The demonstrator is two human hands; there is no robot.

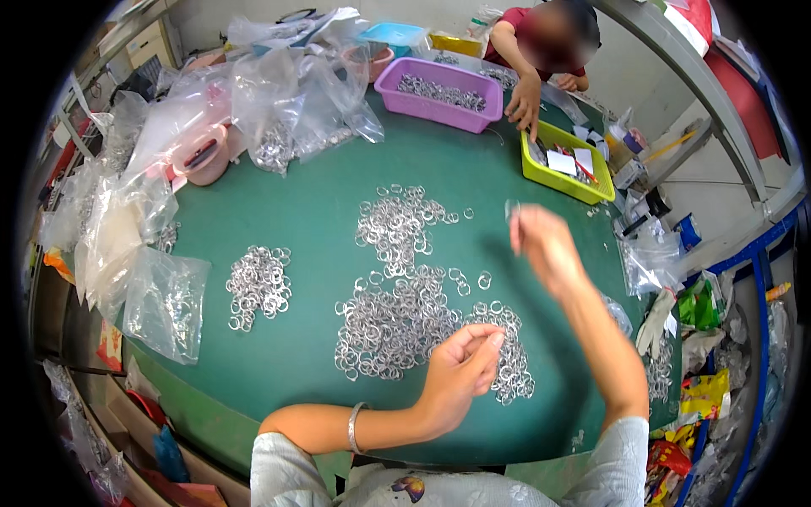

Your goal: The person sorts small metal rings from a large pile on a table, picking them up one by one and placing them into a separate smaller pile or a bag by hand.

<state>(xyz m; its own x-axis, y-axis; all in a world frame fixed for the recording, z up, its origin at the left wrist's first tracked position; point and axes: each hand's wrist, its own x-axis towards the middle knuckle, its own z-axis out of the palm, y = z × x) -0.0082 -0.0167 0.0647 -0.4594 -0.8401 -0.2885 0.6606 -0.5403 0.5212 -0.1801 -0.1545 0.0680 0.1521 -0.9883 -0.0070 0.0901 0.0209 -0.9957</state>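
Observation:
Small silver metal rings lie in heaps on the green table. My left hand (460, 376), a bracelet on its wrist, is closed in a pinch at the edge of the small right-hand pile of rings (514, 372); what its fingertips hold is too small to make out. Raised over the table to the right, my right hand (545, 245) pinches a ring (511, 210), slightly blurred. Just left of my left hand spreads the largest ring heap (384, 325), with another heap (395, 221) beyond it. A separate pile of rings (258, 283) sits further left.
Clear plastic bags (165, 304) crowd the left side, near a pink bowl (203, 156). A purple basket (414, 100) of rings stands at the back. Across the table, a person's hand (524, 106) reaches to a yellow-green basket (562, 188). Metal shelf posts (718, 101) rise at right.

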